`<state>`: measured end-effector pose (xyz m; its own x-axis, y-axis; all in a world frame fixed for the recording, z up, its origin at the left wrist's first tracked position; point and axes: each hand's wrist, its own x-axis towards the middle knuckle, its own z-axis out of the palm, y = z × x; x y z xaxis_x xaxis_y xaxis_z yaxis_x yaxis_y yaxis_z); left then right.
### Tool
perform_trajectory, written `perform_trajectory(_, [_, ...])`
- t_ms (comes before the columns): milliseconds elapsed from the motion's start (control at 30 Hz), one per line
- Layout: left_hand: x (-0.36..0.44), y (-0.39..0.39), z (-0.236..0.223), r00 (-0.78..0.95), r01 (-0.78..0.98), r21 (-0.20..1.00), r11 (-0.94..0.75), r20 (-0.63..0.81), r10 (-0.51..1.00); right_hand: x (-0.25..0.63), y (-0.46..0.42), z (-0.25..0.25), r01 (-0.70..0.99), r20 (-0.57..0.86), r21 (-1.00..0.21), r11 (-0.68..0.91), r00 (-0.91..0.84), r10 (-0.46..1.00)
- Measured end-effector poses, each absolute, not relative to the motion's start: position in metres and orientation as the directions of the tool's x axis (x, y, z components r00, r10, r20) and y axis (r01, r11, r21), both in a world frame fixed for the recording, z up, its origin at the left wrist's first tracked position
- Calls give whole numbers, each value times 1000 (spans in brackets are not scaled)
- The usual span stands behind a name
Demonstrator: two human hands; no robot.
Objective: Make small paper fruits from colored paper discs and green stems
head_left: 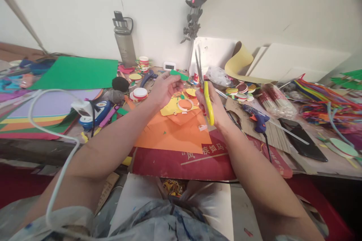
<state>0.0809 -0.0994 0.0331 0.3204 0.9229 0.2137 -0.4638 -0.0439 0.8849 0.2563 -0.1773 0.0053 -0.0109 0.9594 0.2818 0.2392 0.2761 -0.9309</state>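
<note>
Between the thumb and fingers of my left hand (166, 89) is a small piece of green paper (179, 75). My right hand (215, 106) grips a pair of scissors (209, 103) with yellow and red handles, blades pointing up and slightly apart from the green paper. Beneath both hands lie orange paper sheets (172, 133) and a cut piece of yellow paper (169, 107). A pale ring with an orange centre (185, 104) rests on them, among small green and white scraps. The sheets lie on a dark red board (175, 163) with white lettering.
Green sheet (82, 73) and stacked coloured paper are at left, near a blue-and-white device (97, 115) with a white cable. A grey bottle (124, 41) stands by the wall. At right are a blue glue gun (258, 119), a black phone (304, 141) and colourful pipe cleaners (330, 101).
</note>
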Motion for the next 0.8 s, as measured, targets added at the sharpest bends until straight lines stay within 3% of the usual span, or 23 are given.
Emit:
perform_trajectory(167, [75, -89, 34, 271, -513, 857, -41, 207, 940, 254, -180, 5, 315, 290, -902, 294, -62, 955])
perform_trajectory(800, [74, -92, 37, 295, -514, 858, -7, 184, 938, 247, -186, 6, 285, 205, -931, 227, -106, 973])
